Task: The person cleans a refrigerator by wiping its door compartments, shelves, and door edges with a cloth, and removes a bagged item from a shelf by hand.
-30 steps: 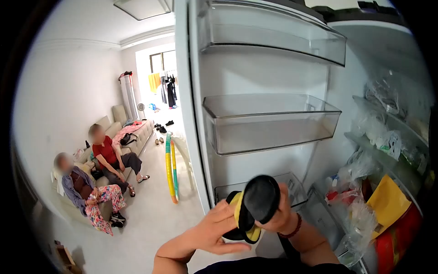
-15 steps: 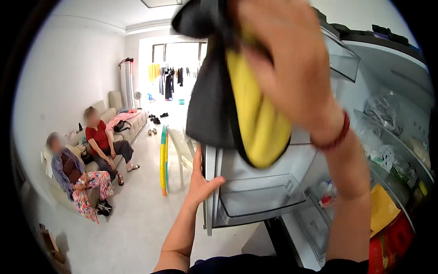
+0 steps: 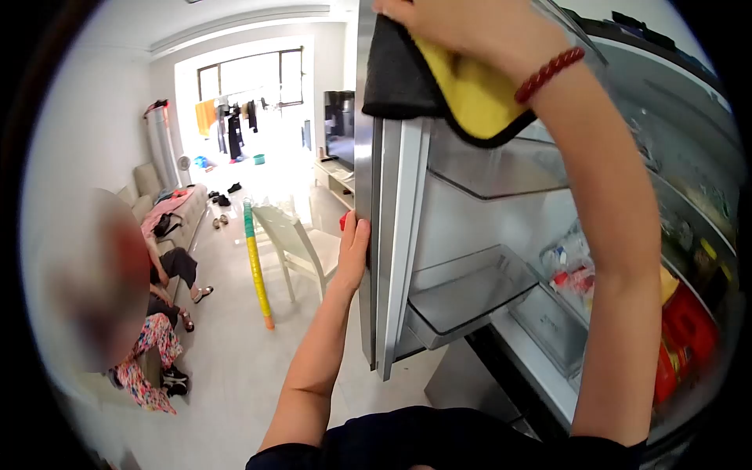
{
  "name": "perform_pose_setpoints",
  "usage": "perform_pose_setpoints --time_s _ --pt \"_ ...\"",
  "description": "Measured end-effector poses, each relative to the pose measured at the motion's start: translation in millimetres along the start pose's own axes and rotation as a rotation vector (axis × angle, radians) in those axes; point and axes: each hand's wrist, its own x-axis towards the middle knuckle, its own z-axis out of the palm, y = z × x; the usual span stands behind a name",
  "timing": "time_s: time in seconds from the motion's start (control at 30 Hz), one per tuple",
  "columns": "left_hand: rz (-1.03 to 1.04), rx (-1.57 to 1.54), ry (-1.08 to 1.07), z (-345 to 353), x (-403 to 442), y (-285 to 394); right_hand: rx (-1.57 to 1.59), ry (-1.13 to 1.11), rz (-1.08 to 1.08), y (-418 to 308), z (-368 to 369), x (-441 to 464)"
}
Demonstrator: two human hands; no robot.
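Note:
A microfibre cloth (image 3: 489, 94), yellow on one side and dark grey on the other, hangs from my right hand (image 3: 470, 27). That hand grips it at the top edge of the open refrigerator door (image 3: 381, 251), with the grey part draped over the edge and the yellow on the shelf side. Lower down, my left hand (image 3: 355, 254) rests against the door's outer side, its visible fingers stretched upward; its thumb is hard to make out. Clear door bins (image 3: 474, 290) line the inner face of the door.
Inside the refrigerator to the right are bagged items and a red package (image 3: 685, 345). A white chair (image 3: 294, 243) and a yellow-green hoop (image 3: 254, 270) stand beyond the door. Two people sit on the sofa (image 3: 184, 211) at left, partly behind a blur.
My right hand has brought the cloth from in front of the door up onto its top edge. The view has turned right, and my left hand now lies flatter along the door's outer side.

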Motion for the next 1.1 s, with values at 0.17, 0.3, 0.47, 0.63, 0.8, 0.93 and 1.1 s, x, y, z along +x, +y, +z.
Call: perform_pose_setpoints --time_s 0.17,0.3,0.47,0.63,0.8,0.93,1.1 --pt "0.106 -0.064 -0.02 5 -8 0 0.144 0.124 0.167 -64 15 -56" --pt "0.118 -0.1 -0.015 8 -11 -3 0.331 0.088 0.294 -127 12 -138" --pt "0.164 -0.096 -0.004 13 -19 12 0.703 -0.188 0.353 -208 7 -253" --pt "0.177 -0.043 -0.017 13 -23 14 0.776 -0.175 0.427 -182 9 -217" --pt "0.197 -0.014 0.016 15 -27 19 0.329 0.1 0.278 -117 20 -127" --pt "0.154 -0.023 -0.018 13 -31 9 0.116 0.282 0.169 -32 32 -27" --pt "0.217 -0.068 0.007 18 -37 29 0.187 0.31 0.198 26 22 47"
